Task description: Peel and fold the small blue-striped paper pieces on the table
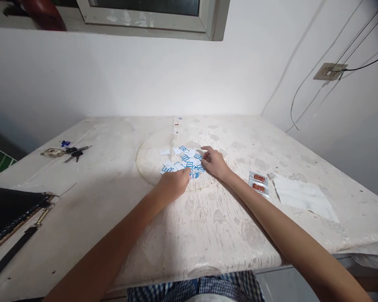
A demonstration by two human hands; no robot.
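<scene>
My left hand [175, 183] is closed, with thumb and forefinger pinched at the edge of a small white paper piece with blue print [194, 175]. Around it lie several more paper cutouts [185, 157], some printed in blue and others showing plain white, partly overlapping in a loose pile. My right hand [216, 164] rests at the right side of this pile. Its forefinger is lifted away from the thumb, and the fingertips are close to the printed pieces; whether they touch one is hard to tell.
Right of my arm lie a blister pack with red-brown capsules [258, 183] and a white cloth or tissue [304, 196]. Keys [76, 152] and a small blue item [65, 143] lie left, with a black pouch [14, 212] nearer. A wall [129, 75] bounds the table's [91, 209] far edge.
</scene>
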